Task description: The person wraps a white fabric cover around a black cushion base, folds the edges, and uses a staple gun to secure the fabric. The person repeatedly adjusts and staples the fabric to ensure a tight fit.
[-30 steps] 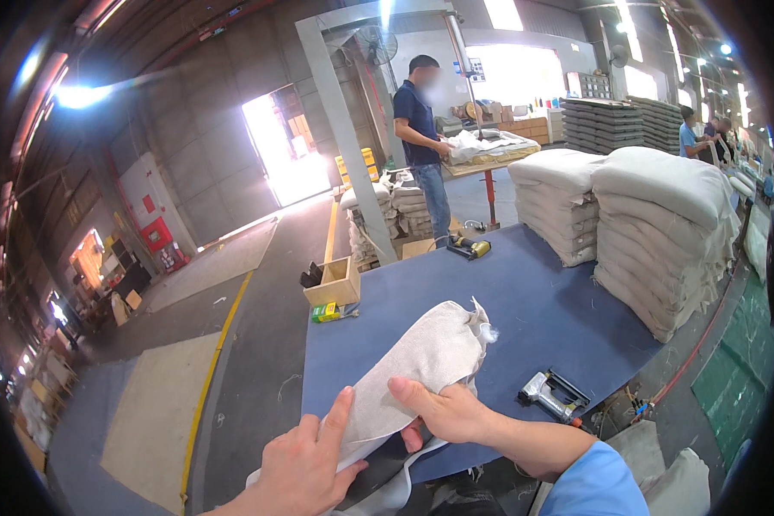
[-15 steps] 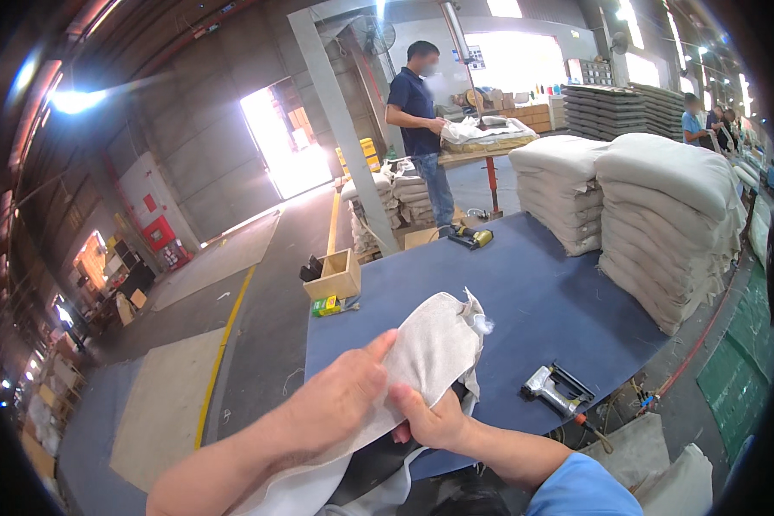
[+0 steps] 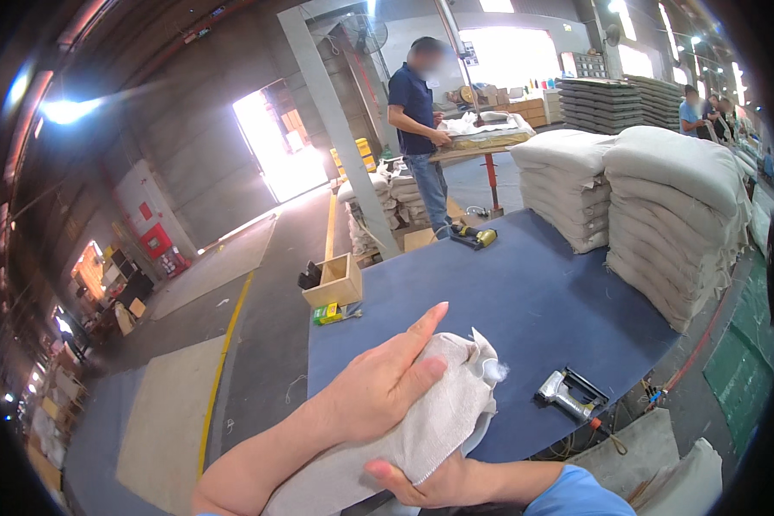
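Observation:
A padded piece in light beige fabric [image 3: 404, 445] is held up over the near edge of the blue-topped table [image 3: 507, 344]. White stuffing and loose cloth folds stick out at its far end. My left hand [image 3: 385, 378] lies across its top and left side, index finger stretched forward, thumb pressing the fabric. From below and the right, my right hand [image 3: 447, 482] clasps the piece, with its thumb on the fabric; its other fingers are mostly hidden. To the right of the hands, a silver staple gun [image 3: 569, 394] with an orange hose fitting lies on the table.
Two tall stacks of beige cushions [image 3: 675, 206] stand at the table's right. A yellow-black staple gun [image 3: 473, 236] lies at the far edge. A wooden box [image 3: 335, 279] and a green-yellow carton [image 3: 325, 314] sit at the left edge. Beyond, a person [image 3: 417, 129] works at another bench.
My left hand has slid forward over the top of the padded piece. The piece has tipped and turned, its far end lower and slightly right; my right hand has moved down.

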A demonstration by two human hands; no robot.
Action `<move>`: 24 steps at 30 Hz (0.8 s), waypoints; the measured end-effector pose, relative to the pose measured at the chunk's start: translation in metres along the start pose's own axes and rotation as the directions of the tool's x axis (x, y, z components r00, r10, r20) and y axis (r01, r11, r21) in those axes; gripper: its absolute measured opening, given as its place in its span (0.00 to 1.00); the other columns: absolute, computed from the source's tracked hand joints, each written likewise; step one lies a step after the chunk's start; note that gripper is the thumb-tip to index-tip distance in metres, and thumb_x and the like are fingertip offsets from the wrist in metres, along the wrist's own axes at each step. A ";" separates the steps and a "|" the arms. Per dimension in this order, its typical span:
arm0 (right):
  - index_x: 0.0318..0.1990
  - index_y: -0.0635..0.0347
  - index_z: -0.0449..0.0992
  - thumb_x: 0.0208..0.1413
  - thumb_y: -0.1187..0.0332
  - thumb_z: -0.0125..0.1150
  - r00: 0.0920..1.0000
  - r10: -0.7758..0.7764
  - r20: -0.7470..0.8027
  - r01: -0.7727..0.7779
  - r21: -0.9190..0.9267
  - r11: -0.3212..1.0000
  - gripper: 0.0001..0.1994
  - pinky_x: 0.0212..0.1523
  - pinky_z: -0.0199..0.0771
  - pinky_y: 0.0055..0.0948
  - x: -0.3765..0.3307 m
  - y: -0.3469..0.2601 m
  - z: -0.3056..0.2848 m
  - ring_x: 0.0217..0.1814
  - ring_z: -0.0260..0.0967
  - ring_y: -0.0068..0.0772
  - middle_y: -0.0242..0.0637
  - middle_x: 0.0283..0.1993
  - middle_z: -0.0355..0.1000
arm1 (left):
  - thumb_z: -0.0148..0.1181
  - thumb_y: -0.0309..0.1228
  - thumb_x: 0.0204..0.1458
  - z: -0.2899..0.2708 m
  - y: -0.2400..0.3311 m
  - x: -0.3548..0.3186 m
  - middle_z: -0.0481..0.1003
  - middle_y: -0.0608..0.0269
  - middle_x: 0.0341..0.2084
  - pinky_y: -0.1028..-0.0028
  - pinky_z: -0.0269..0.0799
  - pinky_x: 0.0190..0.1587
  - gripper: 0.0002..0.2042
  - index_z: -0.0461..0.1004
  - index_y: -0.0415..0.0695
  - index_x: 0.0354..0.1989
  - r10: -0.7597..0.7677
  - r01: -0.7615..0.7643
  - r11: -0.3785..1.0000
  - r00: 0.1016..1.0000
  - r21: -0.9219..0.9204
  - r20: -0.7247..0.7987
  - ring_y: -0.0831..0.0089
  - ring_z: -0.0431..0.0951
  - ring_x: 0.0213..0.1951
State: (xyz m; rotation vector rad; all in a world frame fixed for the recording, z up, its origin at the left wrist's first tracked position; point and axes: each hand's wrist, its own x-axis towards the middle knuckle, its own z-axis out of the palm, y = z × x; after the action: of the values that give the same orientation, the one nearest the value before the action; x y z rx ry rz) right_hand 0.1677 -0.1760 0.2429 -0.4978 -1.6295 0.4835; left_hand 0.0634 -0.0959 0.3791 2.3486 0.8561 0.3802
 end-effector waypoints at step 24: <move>0.63 0.73 0.68 0.60 0.63 0.66 0.931 -0.350 -0.106 0.362 0.130 0.923 0.28 0.69 0.62 0.44 -0.004 0.129 0.028 0.63 0.71 0.53 0.50 0.60 0.72 | 0.55 0.49 0.65 -0.021 -0.084 0.023 0.58 0.48 0.72 0.60 0.58 0.70 0.39 0.49 0.37 0.76 0.078 -0.201 0.898 0.949 -0.392 -0.307 0.58 0.64 0.70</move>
State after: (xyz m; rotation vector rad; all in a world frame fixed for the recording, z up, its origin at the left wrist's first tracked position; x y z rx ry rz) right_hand 0.1460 -0.0742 0.1623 -0.1018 -1.5487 0.3025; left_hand 0.0307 -0.0199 0.3439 1.9808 0.6493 0.8901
